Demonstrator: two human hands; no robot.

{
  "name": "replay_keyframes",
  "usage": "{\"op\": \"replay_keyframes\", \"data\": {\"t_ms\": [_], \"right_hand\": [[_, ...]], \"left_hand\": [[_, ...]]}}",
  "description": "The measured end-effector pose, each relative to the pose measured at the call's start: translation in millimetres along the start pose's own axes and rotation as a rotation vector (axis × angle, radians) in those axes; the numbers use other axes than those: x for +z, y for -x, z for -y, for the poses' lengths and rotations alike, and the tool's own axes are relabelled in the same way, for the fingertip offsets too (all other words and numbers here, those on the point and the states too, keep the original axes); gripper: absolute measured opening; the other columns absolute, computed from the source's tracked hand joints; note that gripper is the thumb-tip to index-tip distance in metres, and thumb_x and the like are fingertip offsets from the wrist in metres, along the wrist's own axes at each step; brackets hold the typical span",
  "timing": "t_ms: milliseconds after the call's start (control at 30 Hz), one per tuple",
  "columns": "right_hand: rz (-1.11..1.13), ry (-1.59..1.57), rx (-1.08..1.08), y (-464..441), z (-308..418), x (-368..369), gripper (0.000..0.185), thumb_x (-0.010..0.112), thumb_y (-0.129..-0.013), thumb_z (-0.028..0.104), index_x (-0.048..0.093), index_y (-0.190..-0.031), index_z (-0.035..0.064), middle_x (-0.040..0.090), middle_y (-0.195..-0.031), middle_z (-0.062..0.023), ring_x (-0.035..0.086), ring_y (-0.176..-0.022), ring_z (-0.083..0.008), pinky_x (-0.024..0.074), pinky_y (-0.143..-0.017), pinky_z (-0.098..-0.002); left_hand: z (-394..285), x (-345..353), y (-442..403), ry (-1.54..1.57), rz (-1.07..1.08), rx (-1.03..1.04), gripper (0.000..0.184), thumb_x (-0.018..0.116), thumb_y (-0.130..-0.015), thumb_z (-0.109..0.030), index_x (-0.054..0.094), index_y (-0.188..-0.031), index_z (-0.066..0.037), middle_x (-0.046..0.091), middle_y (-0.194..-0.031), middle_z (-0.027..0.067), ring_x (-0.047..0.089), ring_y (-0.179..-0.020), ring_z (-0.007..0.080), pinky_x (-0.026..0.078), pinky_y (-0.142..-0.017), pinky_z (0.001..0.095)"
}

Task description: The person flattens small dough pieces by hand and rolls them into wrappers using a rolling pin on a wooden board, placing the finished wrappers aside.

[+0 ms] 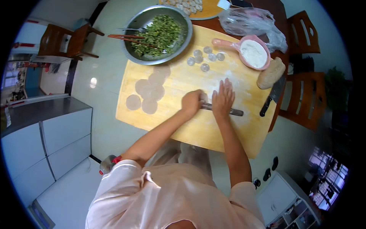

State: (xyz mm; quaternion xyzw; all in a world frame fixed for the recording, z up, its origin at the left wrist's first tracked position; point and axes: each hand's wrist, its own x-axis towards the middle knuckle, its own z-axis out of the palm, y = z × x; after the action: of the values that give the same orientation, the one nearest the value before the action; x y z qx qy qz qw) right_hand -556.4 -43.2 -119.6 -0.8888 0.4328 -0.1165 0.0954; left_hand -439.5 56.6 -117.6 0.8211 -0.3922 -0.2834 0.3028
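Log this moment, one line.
left hand: at dough round; right hand: over rolling pin; flat wrappers: left on board; filling bowl: far left

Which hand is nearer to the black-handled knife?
The right hand: flat over the rolling pin, just left of the knife. The left hand is farther left, beyond the right hand.

Nothing legible in view

No word, label, brand, number or sign can be read anywhere; the crumpled plastic bag (244,23), the knife (273,94) and the small white object (223,4) beside the bag show too small or too blurred for any lettering to be made out
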Motion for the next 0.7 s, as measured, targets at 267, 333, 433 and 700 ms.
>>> {"op": "replay_keyframes", "data": {"t_ms": [267, 333, 433, 700], "right_hand": [[0.152, -0.191, -0.189, 114, -17, -15, 0.05, 0.064, -0.084, 0.018, 0.053, -0.13, 0.0028, 0.045, -0.145, -0.0162, 0.042, -0.132, -0.0335, 0.0282, -0.11, -0.0493], [0.163, -0.215, -0.228, 122, -20, -23, 0.048, 0.064, -0.084, 0.018, 0.053, -0.129, 0.0029, 0.046, -0.144, -0.0158, 0.043, -0.131, -0.0329, 0.0299, -0.11, -0.0487], [0.161, -0.239, -0.249, 119, -21, -28, 0.049, 0.067, -0.082, 0.017, 0.055, -0.127, 0.0032, 0.046, -0.144, -0.0157, 0.045, -0.129, -0.0324, 0.0312, -0.11, -0.0478], [0.182, -0.225, -0.335, 117, -36, -31, 0.044, 0.073, -0.074, 0.007, 0.061, -0.116, 0.0042, 0.059, -0.118, -0.0106, 0.055, -0.114, -0.0289, 0.0408, -0.1, -0.0463]], "left_hand": [[71, 7, 7, 0.875, -0.17, -0.191, 0.009, 0.063, -0.09, -0.009, 0.066, -0.098, -0.008, 0.065, -0.085, 0.0, 0.058, -0.078, 0.0082, 0.048, -0.069, 0.0253], [60, -57, 6, 1.315, -0.348, -0.387, 0.003, 0.059, -0.094, -0.01, 0.06, -0.096, -0.01, 0.062, -0.082, -0.0011, 0.058, -0.072, 0.0078, 0.05, -0.066, 0.0249], [99, -115, -8, 1.392, -0.615, -0.412, 0.011, 0.048, -0.099, -0.011, 0.058, -0.102, -0.005, 0.064, -0.085, 0.0047, 0.062, -0.071, 0.0125, 0.054, -0.06, 0.0212], [69, -61, -10, 1.152, -0.212, -0.363, 0.018, 0.054, -0.095, -0.004, 0.059, -0.11, 0.003, 0.066, -0.105, 0.0154, 0.068, -0.09, 0.0235, 0.057, -0.082, 0.0323]]}}
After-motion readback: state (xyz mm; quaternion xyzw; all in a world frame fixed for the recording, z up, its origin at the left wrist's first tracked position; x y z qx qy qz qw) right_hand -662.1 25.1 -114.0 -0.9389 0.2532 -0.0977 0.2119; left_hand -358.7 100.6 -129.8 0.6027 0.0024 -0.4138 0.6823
